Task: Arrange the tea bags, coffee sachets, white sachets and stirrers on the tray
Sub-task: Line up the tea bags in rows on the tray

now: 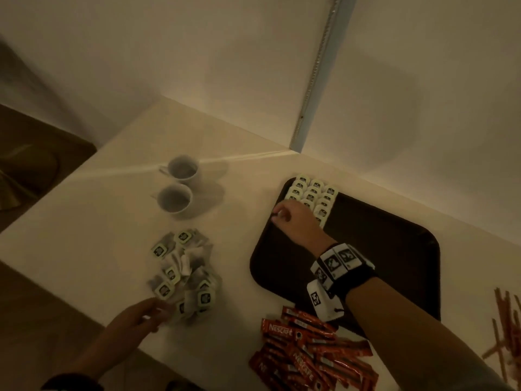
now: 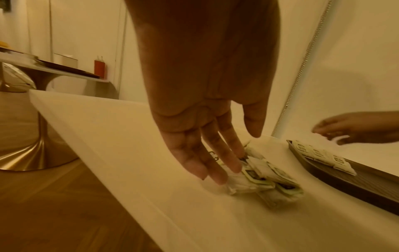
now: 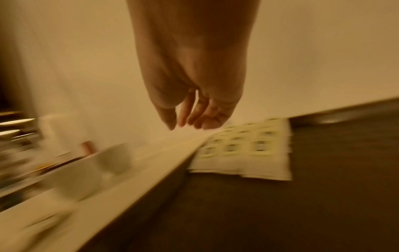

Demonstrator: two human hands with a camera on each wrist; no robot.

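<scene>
A dark brown tray (image 1: 380, 249) lies at the right of the white table. Tea bags (image 1: 313, 193) with pale green tags lie in neat rows in its far left corner. My right hand (image 1: 277, 215) hovers over the tray's left edge beside those rows. In the blurred right wrist view its fingers (image 3: 185, 119) hang loosely curled and hold nothing. A loose pile of tea bags (image 1: 183, 272) lies left of the tray. My left hand (image 1: 162, 313) reaches its near end, and straight fingers (image 2: 215, 173) touch the nearest bags (image 2: 270, 180).
Two white cups (image 1: 183, 167) (image 1: 174, 200) stand behind the loose pile. Red coffee sachets (image 1: 310, 351) lie heaped at the tray's near corner. Brown stirrers (image 1: 504, 320) lie at the far right. The table's left edge (image 2: 86, 136) drops to a wooden floor.
</scene>
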